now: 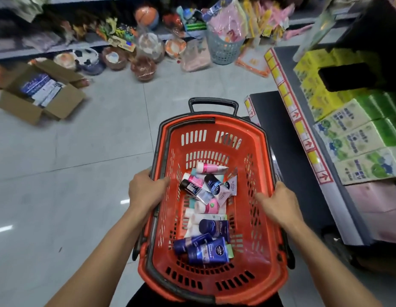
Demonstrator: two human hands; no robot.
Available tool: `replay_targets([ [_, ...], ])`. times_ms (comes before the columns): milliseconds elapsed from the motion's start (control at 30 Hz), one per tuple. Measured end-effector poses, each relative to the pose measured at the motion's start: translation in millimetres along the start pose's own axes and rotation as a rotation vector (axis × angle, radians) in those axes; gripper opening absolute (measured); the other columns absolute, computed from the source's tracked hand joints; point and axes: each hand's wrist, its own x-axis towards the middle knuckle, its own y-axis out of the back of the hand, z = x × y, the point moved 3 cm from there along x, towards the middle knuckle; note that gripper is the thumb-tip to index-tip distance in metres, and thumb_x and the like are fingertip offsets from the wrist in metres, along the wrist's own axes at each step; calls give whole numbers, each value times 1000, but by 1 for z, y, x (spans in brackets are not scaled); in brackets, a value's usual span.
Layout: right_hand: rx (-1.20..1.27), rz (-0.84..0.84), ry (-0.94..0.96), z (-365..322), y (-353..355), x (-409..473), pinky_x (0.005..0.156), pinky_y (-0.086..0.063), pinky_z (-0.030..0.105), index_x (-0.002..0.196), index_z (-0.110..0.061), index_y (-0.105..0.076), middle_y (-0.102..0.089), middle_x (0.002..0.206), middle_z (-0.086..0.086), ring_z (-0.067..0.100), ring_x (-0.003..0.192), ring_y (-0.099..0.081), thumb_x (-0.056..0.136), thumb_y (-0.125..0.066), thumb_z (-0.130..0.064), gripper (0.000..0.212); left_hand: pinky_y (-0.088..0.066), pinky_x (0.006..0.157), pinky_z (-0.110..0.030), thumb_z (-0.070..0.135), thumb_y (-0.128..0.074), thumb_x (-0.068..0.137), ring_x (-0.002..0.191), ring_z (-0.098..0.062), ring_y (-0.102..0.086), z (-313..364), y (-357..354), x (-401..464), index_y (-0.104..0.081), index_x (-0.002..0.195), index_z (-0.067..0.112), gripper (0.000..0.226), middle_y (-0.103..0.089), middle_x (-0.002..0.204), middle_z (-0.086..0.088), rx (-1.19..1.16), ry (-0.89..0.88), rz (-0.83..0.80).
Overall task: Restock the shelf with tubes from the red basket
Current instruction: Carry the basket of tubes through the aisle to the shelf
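A red basket (257,258) with black handles is held in front of me, over the tiled floor. Several tubes lie on its bottom: dark blue ones (207,249) near me, pink and white ones (209,168) farther in. My left hand (146,189) grips the basket's left rim, fingers curled over the edge. On the opposite rim, my right hand (277,201) is clamped the same way. The shelf (303,129) stands to the right, with yellow price tags along its edge.
Green and yellow boxes (356,138) fill the right shelf. An open cardboard box (40,94) with packets sits on the floor at the left. Balls, toys and a grey mesh bin (223,49) line the far shelving. Bare tiles lie between.
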Motion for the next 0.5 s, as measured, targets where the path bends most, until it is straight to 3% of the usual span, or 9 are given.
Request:
replay_targets([
  [133,-22,-69,24,7,4,45,61,-50,30,104,-13,-54,-63,87,2,17,70,-64,90,-71,-31,28,-64,75,-38,35,-78,88,72,-16,-77,8,-26,12,-63,97,27,20,-76,86,4,18,55,14],
  [267,-98,-111,22,22,-7,87,54,-46,30,100,-13,-49,-61,83,3,17,67,-61,90,-70,-33,30,-64,75,-40,31,-76,87,73,-18,-76,2,-57,30,-66,95,24,15,-76,89,1,88,117,13],
  [433,-110,-196,5,43,-39,141,47,-46,26,101,-10,-55,-66,80,4,15,59,-65,93,-70,-32,28,-50,56,-21,22,-75,88,69,-10,-68,-20,-98,59,-67,107,15,22,-69,83,5,113,175,-56],
  [500,-118,-222,-17,50,-57,165,52,-50,27,105,-11,-55,-66,80,1,14,63,-66,93,-71,-35,31,-52,57,-22,20,-74,89,69,-11,-69,-32,-115,79,-67,107,14,20,-70,82,5,89,232,-90],
])
